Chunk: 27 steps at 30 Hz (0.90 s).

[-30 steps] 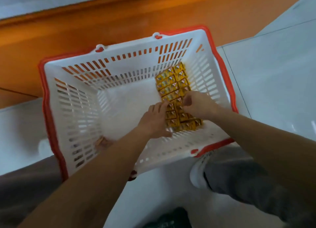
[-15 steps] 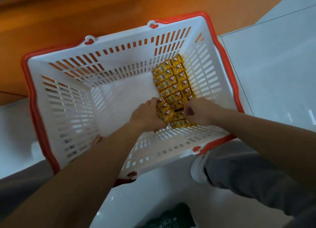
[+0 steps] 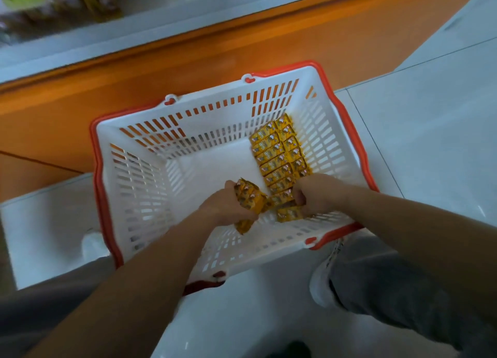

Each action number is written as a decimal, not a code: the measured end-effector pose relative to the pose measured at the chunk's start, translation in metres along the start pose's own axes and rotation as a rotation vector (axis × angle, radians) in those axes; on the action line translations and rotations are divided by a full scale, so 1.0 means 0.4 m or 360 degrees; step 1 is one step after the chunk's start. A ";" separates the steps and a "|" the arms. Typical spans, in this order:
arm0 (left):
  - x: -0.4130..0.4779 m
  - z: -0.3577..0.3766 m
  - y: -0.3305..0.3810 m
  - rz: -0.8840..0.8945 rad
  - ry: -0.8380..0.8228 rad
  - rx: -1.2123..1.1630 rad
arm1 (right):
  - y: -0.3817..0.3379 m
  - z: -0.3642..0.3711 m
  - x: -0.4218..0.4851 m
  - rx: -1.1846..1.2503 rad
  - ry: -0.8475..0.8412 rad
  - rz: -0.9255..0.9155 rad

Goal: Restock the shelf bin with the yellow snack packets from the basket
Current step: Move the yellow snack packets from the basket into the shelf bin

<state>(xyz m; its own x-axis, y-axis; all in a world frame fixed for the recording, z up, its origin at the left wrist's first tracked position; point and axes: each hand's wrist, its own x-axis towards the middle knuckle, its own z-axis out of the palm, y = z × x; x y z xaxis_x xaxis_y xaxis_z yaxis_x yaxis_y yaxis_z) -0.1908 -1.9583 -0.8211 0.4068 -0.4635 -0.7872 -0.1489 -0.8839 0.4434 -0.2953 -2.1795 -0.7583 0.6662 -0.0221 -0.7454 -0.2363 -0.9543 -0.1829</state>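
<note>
Yellow snack packets line the basket along its right wall; left hand grips a fistful, right hand curls around the nearest ones.

I see a white slotted basket, red-rimmed, and yellow packets with small pale prints. Beyond: an orange shelf base; the floor is pale grey.

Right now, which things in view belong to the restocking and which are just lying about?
Job: yellow snack packets in a row; the bunch the left hand grips; right hand at the row's near end; white red-rimmed basket.
Lying about: white shoe; orange shelf base; blurred shelf goods.
</note>
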 end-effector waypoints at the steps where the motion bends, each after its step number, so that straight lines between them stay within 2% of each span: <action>1: -0.011 -0.014 0.002 0.0000 0.0016 -0.0001 | 0.000 -0.006 -0.005 0.0029 -0.0011 -0.0005; 10: -0.159 -0.124 0.046 0.0103 0.0259 -0.0003 | -0.022 -0.032 -0.056 0.0042 0.0035 0.0029; 15: -0.232 -0.123 0.051 0.0115 0.0358 -0.0115 | -0.037 -0.030 -0.073 0.0051 -0.0102 0.0040; 21: -0.284 -0.119 0.088 0.0175 0.0379 -0.0238 | -0.071 -0.021 -0.088 0.0098 0.0020 0.0073; 24: -0.317 -0.157 0.105 0.0191 0.0403 -0.0242 | -0.096 -0.095 -0.132 0.0401 0.0034 -0.0057; 27: -0.372 -0.219 0.135 0.0248 0.0441 -0.0236 | -0.117 -0.219 -0.208 0.0751 0.0250 -0.0208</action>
<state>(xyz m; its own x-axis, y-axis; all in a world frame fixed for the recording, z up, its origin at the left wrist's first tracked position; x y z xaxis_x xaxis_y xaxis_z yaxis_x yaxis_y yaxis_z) -0.1802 -1.9314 -0.6425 0.6215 -0.5396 -0.5679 -0.1045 -0.7755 0.6226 -0.2777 -2.1591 -0.6313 0.8011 0.0094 -0.5985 -0.4134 -0.7143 -0.5646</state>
